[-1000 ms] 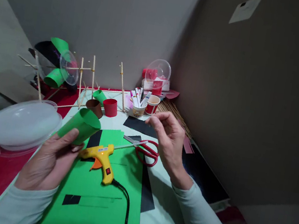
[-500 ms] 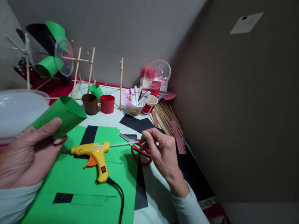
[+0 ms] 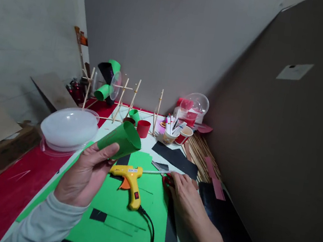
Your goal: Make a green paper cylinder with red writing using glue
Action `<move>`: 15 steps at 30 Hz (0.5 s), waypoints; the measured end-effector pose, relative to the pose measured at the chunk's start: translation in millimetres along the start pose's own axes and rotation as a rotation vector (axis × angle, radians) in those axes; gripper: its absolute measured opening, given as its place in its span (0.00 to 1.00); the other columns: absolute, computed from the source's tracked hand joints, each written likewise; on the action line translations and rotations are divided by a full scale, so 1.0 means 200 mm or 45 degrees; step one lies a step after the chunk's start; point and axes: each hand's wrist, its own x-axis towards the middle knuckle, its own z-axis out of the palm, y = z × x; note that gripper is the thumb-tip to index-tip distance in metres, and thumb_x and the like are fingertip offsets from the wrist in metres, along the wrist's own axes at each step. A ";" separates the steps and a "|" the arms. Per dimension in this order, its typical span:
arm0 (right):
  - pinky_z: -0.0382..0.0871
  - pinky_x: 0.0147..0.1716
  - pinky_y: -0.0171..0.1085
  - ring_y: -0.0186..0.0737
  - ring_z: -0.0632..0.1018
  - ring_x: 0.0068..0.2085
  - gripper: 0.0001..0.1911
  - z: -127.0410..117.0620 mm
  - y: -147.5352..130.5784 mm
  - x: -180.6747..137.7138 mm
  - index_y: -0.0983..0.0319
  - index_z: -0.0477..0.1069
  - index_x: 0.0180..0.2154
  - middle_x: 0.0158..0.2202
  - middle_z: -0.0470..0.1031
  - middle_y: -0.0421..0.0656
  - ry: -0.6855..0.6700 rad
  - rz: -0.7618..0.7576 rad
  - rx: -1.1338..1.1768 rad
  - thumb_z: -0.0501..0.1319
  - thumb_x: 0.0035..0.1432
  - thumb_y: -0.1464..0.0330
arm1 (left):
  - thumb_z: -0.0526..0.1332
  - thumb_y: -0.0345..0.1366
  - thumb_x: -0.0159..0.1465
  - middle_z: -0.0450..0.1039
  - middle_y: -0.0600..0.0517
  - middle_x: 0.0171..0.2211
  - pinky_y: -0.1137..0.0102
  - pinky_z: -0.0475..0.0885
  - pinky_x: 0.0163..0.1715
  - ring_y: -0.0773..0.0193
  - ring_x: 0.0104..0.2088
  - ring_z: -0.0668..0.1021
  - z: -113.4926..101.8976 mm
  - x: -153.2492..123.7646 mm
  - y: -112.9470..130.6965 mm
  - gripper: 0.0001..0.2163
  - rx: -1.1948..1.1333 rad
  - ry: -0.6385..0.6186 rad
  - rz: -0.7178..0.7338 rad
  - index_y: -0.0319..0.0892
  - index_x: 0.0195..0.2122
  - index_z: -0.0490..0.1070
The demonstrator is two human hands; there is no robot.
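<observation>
My left hand (image 3: 87, 176) grips a green paper cup (image 3: 123, 139), tilted with its open mouth facing right. Scissors with red handles (image 3: 167, 182) lie at the sheet's right edge, and my right hand (image 3: 183, 192) is down on them, its fingers curled over the handles and partly hidden. A yellow glue gun (image 3: 131, 175) with an orange trigger rests on the green sheet (image 3: 118, 237) between my hands. A clear glue stick (image 3: 153, 172) sticks out of its back towards my right fingers.
Behind are a red paper cup (image 3: 143, 128), a stick frame (image 3: 134, 96) with a wheel of paper cups, and a cup of markers (image 3: 170, 136). Thin sticks (image 3: 205, 156) and black sheets (image 3: 176, 160) lie right. A white plastic bowl (image 3: 70, 127) stands left. The gun's cord (image 3: 152, 230) runs forward.
My right hand has come down from above the scissors onto their handles. My left hand still holds the green cup. The whole view has shifted, so things appear farther right and lower.
</observation>
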 end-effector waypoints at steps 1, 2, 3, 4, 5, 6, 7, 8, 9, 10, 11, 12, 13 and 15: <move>0.74 0.41 0.47 0.54 0.78 0.40 0.12 0.01 0.01 0.01 0.60 0.71 0.44 0.40 0.80 0.53 -0.008 -0.014 -0.028 0.53 0.63 0.76 | 0.80 0.29 0.41 0.86 0.52 0.33 0.71 0.80 0.32 0.58 0.35 0.84 0.00 -0.01 0.00 0.18 -0.004 -0.012 0.011 0.45 0.35 0.84; 0.73 0.40 0.47 0.54 0.78 0.40 0.12 0.01 0.02 0.01 0.61 0.71 0.43 0.39 0.80 0.53 -0.020 -0.024 -0.054 0.53 0.62 0.77 | 0.81 0.30 0.40 0.86 0.52 0.33 0.69 0.81 0.34 0.56 0.37 0.84 0.00 -0.01 0.01 0.19 -0.002 -0.018 0.021 0.46 0.35 0.84; 0.73 0.38 0.47 0.53 0.78 0.38 0.11 0.00 0.03 0.01 0.61 0.71 0.42 0.37 0.79 0.52 -0.032 -0.028 -0.077 0.53 0.61 0.77 | 0.81 0.31 0.39 0.86 0.52 0.33 0.68 0.81 0.36 0.56 0.38 0.84 0.00 -0.02 0.01 0.20 0.001 -0.021 0.035 0.46 0.36 0.84; 0.73 0.36 0.46 0.53 0.78 0.36 0.10 -0.01 0.04 0.01 0.60 0.70 0.40 0.35 0.78 0.52 -0.045 -0.029 -0.096 0.54 0.61 0.76 | 0.81 0.31 0.39 0.86 0.52 0.33 0.68 0.81 0.38 0.56 0.38 0.84 0.00 -0.02 0.02 0.21 0.003 -0.020 0.053 0.47 0.36 0.84; 0.72 0.34 0.45 0.52 0.78 0.35 0.09 -0.02 0.06 0.00 0.60 0.70 0.40 0.35 0.77 0.51 -0.056 -0.026 -0.111 0.54 0.61 0.75 | 0.82 0.31 0.38 0.86 0.53 0.33 0.68 0.80 0.39 0.56 0.39 0.84 0.00 -0.02 0.02 0.22 0.008 -0.021 0.069 0.47 0.36 0.84; 0.71 0.32 0.43 0.50 0.77 0.34 0.08 -0.04 0.08 -0.02 0.60 0.69 0.39 0.34 0.76 0.50 -0.067 -0.022 -0.121 0.55 0.61 0.75 | 0.82 0.31 0.38 0.86 0.53 0.33 0.68 0.80 0.41 0.57 0.39 0.84 0.00 -0.02 0.02 0.22 0.015 -0.028 0.085 0.47 0.36 0.84; 0.70 0.30 0.42 0.49 0.77 0.33 0.07 -0.07 0.09 -0.04 0.59 0.69 0.39 0.35 0.76 0.49 -0.076 -0.016 -0.125 0.55 0.61 0.74 | 0.82 0.31 0.39 0.86 0.53 0.33 0.69 0.79 0.42 0.57 0.40 0.84 0.00 -0.02 0.03 0.21 0.023 -0.039 0.103 0.47 0.36 0.84; 0.69 0.29 0.40 0.47 0.78 0.33 0.08 -0.09 0.11 -0.07 0.59 0.69 0.40 0.36 0.75 0.49 -0.080 -0.009 -0.126 0.55 0.61 0.74 | 0.82 0.31 0.39 0.86 0.53 0.34 0.69 0.79 0.44 0.58 0.41 0.84 -0.01 -0.02 0.03 0.20 0.034 -0.052 0.119 0.47 0.36 0.85; 0.69 0.28 0.39 0.46 0.78 0.32 0.08 -0.12 0.12 -0.10 0.59 0.68 0.40 0.36 0.75 0.48 -0.084 0.000 -0.129 0.55 0.60 0.74 | 0.81 0.32 0.40 0.86 0.52 0.35 0.69 0.78 0.47 0.58 0.42 0.84 -0.01 -0.02 0.03 0.19 0.047 -0.064 0.132 0.46 0.35 0.85; 0.68 0.28 0.38 0.45 0.78 0.32 0.09 -0.16 0.13 -0.13 0.58 0.69 0.41 0.36 0.75 0.48 -0.082 0.016 -0.129 0.55 0.60 0.74 | 0.81 0.32 0.41 0.86 0.52 0.36 0.68 0.76 0.50 0.57 0.44 0.84 -0.01 -0.02 0.04 0.18 0.062 -0.073 0.143 0.45 0.35 0.85; 0.68 0.27 0.38 0.45 0.78 0.31 0.10 -0.21 0.14 -0.17 0.58 0.69 0.42 0.36 0.75 0.48 -0.075 0.034 -0.118 0.55 0.59 0.74 | 0.81 0.32 0.42 0.86 0.52 0.36 0.67 0.75 0.53 0.57 0.46 0.83 -0.01 -0.02 0.04 0.18 0.074 -0.078 0.154 0.45 0.35 0.85; 0.68 0.27 0.38 0.44 0.78 0.30 0.12 -0.26 0.14 -0.20 0.58 0.70 0.44 0.36 0.76 0.48 -0.073 0.054 -0.090 0.55 0.59 0.74 | 0.80 0.32 0.42 0.86 0.53 0.36 0.65 0.73 0.56 0.56 0.47 0.83 -0.01 -0.02 0.04 0.18 0.083 -0.082 0.161 0.46 0.36 0.85; 0.69 0.26 0.38 0.44 0.78 0.29 0.13 -0.31 0.13 -0.24 0.57 0.71 0.45 0.35 0.77 0.48 -0.069 0.086 -0.002 0.56 0.59 0.73 | 0.80 0.31 0.42 0.86 0.53 0.36 0.63 0.71 0.58 0.55 0.48 0.83 -0.01 -0.03 0.04 0.18 0.090 -0.087 0.165 0.46 0.37 0.85; 0.69 0.23 0.36 0.41 0.76 0.25 0.14 -0.43 0.09 -0.28 0.55 0.73 0.49 0.32 0.78 0.46 -0.136 0.154 0.269 0.59 0.61 0.68 | 0.80 0.31 0.43 0.86 0.54 0.36 0.60 0.69 0.60 0.54 0.48 0.82 -0.01 -0.03 0.03 0.19 0.093 -0.109 0.167 0.47 0.38 0.84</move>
